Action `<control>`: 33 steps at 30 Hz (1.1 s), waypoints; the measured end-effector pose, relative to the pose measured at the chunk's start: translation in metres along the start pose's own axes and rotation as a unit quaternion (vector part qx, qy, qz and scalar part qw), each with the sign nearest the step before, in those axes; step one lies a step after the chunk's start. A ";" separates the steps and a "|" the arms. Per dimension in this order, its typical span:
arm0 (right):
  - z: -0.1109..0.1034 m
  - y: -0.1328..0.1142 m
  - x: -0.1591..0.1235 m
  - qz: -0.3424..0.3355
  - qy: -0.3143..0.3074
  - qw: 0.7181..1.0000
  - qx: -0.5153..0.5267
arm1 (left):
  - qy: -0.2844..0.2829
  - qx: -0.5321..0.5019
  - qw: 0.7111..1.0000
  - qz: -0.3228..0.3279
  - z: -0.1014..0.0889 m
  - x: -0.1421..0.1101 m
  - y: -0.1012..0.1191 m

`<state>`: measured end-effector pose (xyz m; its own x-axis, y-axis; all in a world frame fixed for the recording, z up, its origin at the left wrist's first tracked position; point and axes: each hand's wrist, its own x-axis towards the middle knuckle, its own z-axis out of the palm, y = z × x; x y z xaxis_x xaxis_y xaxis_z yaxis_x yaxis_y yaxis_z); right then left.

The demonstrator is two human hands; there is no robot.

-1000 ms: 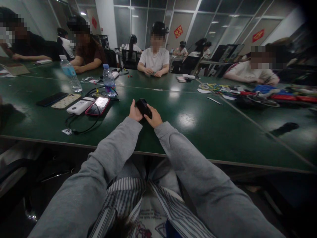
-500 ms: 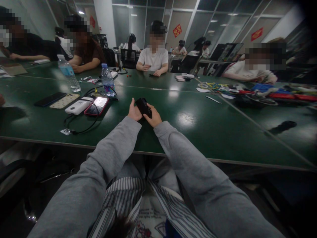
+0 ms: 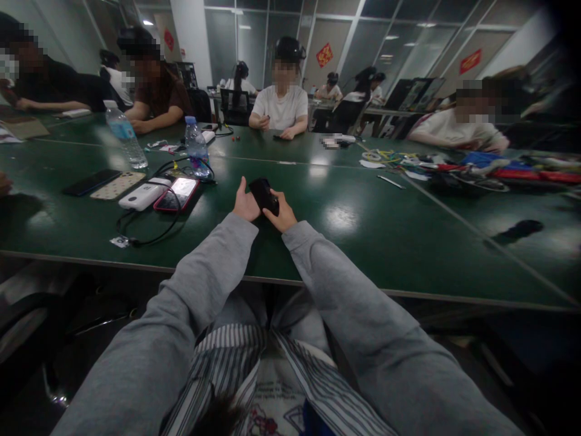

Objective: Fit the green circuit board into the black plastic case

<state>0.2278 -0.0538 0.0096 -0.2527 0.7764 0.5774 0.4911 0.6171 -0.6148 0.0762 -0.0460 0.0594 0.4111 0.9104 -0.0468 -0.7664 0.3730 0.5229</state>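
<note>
A small black device [image 3: 264, 194] sits between both of my hands, just above the dark green table [image 3: 345, 242]. My left hand [image 3: 246, 203] cups its left side with the thumb raised along it. From the right, my right hand [image 3: 282, 215] grips the device with fingers curled around it. Grey sleeves cover both forearms, which reach out over the table's near edge.
To the left lie a red-cased phone [image 3: 178, 194], a white power bank [image 3: 145, 194], two more phones [image 3: 92, 181] and a black cable. Two water bottles [image 3: 196, 148] stand behind them. Coloured clutter [image 3: 458, 168] fills the right. Other people sit around the far sides.
Almost nothing differs. My hands and the black device have shifted very slightly upward in view; the grip is the same.
</note>
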 end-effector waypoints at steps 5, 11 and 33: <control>0.000 -0.002 -0.001 0.009 0.004 1.000 0.014 | -0.013 0.003 1.000 -0.003 -0.001 0.000 0.000; -0.001 -0.002 -0.001 0.016 0.003 1.000 0.009 | -0.018 0.015 1.000 -0.009 -0.005 0.003 0.000; 0.004 -0.006 0.000 0.022 0.018 0.999 -0.042 | -0.010 0.042 0.999 -0.011 -0.001 0.001 -0.001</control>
<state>0.2219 -0.0570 0.0108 -0.2011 0.7961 0.5708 0.5690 0.5693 -0.5935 0.0762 -0.0452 0.0579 0.4371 0.8984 -0.0431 -0.7131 0.3754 0.5920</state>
